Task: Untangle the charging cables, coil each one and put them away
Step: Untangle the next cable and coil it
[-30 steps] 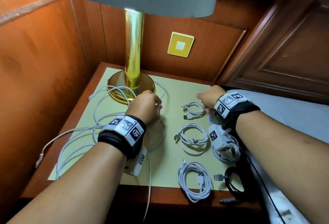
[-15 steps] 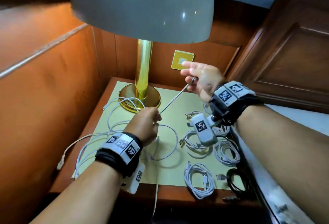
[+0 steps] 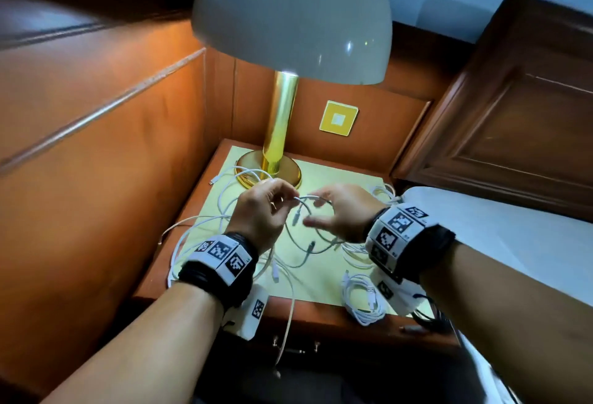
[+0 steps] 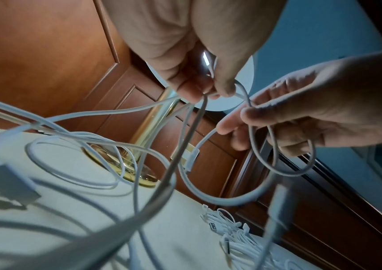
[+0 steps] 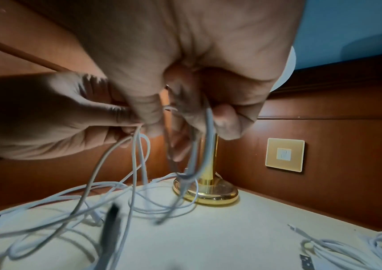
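A white charging cable hangs between both hands above the nightstand mat. My left hand pinches it between thumb and fingertips. My right hand, close beside the left, has its fingers curled round loops of the same cable, with a plug dangling below. A loose tangle of white cables lies on the left of the mat. Coiled white cables lie on the right, partly hidden by my right wrist.
A brass lamp base stands at the back of the nightstand, its white shade overhanging the hands. Wood panels close in the left and back, with a wall switch. A black cable coil lies at the front right corner beside the bed.
My right hand has come down from its raised, stretched-out position and closed in on the left hand, so the taut cable now hangs in loops between them.
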A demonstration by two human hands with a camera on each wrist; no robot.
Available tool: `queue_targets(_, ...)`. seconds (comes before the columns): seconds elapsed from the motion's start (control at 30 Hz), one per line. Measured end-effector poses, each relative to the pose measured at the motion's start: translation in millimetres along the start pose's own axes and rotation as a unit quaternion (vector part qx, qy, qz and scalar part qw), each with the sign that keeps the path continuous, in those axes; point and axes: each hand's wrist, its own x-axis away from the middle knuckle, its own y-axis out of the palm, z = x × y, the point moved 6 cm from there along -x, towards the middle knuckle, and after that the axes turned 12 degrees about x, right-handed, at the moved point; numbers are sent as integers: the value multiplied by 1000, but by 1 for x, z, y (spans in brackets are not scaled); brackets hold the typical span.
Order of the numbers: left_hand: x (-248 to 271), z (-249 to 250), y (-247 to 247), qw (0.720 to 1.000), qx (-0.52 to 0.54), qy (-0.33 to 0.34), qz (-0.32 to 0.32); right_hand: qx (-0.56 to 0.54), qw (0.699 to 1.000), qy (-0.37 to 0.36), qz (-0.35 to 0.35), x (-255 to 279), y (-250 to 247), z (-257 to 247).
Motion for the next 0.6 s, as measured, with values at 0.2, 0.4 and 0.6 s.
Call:
queue_targets(0.2,7,-17,-15,993,-69,-92,-13,-54,995,29,79,-14,-28,-2)
queue_targets(0.4,18,-45,-12,963,-126,-212,-108,-134,975,55,167,-26,-55,23)
queue_targets(0.6,21,-48,-1,953,-139,-224,-147,-333,903,119,245,-25,-58,55)
